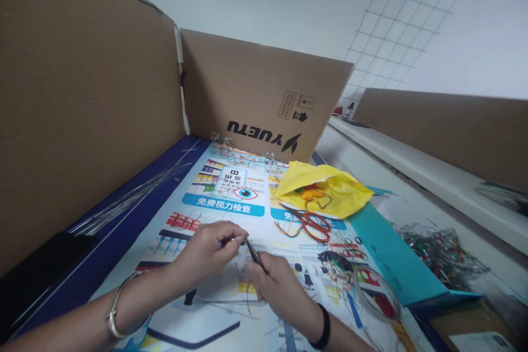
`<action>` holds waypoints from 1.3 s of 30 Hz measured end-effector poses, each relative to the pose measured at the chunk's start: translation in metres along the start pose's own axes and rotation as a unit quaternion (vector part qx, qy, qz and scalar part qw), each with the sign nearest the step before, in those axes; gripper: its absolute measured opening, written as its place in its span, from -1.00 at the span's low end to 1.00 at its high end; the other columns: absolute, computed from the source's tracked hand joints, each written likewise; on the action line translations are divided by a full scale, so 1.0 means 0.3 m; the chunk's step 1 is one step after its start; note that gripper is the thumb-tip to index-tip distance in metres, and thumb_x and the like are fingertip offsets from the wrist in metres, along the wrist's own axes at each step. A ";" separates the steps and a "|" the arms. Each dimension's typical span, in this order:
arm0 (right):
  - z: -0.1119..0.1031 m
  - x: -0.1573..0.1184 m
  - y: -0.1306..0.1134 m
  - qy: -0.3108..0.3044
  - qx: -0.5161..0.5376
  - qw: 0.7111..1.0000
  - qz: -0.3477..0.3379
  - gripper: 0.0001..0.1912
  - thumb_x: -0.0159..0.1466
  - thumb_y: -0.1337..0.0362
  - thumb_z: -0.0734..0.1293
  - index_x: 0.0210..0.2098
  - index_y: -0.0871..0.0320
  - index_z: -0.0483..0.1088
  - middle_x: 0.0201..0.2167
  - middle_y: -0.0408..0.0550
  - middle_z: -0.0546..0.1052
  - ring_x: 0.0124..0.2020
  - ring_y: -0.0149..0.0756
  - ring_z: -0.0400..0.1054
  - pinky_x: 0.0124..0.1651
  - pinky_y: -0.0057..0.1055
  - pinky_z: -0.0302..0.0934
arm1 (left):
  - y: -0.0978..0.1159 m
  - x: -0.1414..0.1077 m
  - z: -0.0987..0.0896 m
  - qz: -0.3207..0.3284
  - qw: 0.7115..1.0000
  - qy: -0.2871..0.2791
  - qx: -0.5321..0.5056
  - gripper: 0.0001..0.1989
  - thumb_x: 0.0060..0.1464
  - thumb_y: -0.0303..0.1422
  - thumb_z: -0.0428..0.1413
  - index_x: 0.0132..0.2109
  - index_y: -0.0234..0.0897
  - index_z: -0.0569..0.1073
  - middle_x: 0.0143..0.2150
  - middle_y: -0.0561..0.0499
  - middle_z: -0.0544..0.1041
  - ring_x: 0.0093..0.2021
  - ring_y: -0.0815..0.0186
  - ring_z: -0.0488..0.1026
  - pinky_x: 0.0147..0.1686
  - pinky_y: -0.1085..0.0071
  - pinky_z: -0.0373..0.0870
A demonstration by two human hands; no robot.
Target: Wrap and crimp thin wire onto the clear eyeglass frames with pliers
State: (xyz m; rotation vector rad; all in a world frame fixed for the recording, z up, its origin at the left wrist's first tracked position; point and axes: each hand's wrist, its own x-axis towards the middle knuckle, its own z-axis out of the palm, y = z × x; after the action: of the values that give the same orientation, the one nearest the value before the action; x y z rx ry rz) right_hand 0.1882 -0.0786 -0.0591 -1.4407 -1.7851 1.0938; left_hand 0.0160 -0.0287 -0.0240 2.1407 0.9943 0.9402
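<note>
My left hand (216, 243) is closed in a pinch at the middle of the table, and the small piece between its fingertips is too fine to make out. My right hand (275, 280) grips dark metal pliers (253, 252), whose tip meets the left fingertips. Most of the pliers' handles are hidden in the palm. Beyond the hands lie orange-handled scissors (317, 225), partly over a yellow bag (346, 192) with orange yarn (311, 193) in its mouth.
Cardboard panels (247, 82) wall the left and back. Long thin wires (127, 201) lie at left. A coil of wire (398, 308) rests at right, near a tangled heap of small wire pieces (441, 253). More small wire pieces (270, 162) sit along the back. A printed poster (214, 297) covers the table.
</note>
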 end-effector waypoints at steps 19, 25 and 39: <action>-0.018 0.003 -0.007 -0.001 -0.116 0.992 -0.039 -0.69 0.25 0.15 0.12 -0.56 0.17 0.19 -0.62 -0.22 0.23 -0.56 -0.48 0.08 -0.52 -0.54 -0.09 | 0.005 0.001 -0.012 0.041 0.996 -0.033 0.068 -0.80 -0.03 -0.51 -0.08 -0.42 -0.31 0.43 -0.49 0.04 0.48 -0.46 0.38 0.37 -0.43 0.50 0.26; -0.042 -0.001 -0.025 -0.011 -0.208 0.978 -0.019 -0.70 0.24 0.16 0.14 -0.55 0.18 0.23 -0.65 -0.21 0.26 -0.58 -0.47 0.11 -0.52 -0.53 -0.13 | -0.001 0.006 -0.019 0.038 0.996 -0.068 0.054 -0.81 -0.02 -0.51 -0.08 -0.44 -0.31 0.42 -0.51 0.07 0.45 -0.48 0.42 0.33 -0.45 0.53 0.19; -0.110 -0.019 -0.086 0.073 -0.425 0.898 -0.086 -0.77 0.26 0.16 0.16 -0.41 0.16 0.30 -0.41 -0.07 0.40 -0.35 -0.30 0.24 -0.32 -0.42 -0.01 | 0.018 0.027 -0.065 -0.047 0.930 -0.140 0.336 -0.78 -0.06 -0.49 -0.11 -0.47 -0.29 0.42 -0.45 -0.04 0.51 -0.45 0.25 0.41 -0.50 0.43 0.12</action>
State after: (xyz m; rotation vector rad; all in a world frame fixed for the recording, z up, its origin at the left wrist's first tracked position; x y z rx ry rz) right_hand 0.2049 -0.0784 -0.0201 -1.7073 -2.3461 0.0563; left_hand 0.0067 -0.0209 -0.0060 2.6424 1.3890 0.2299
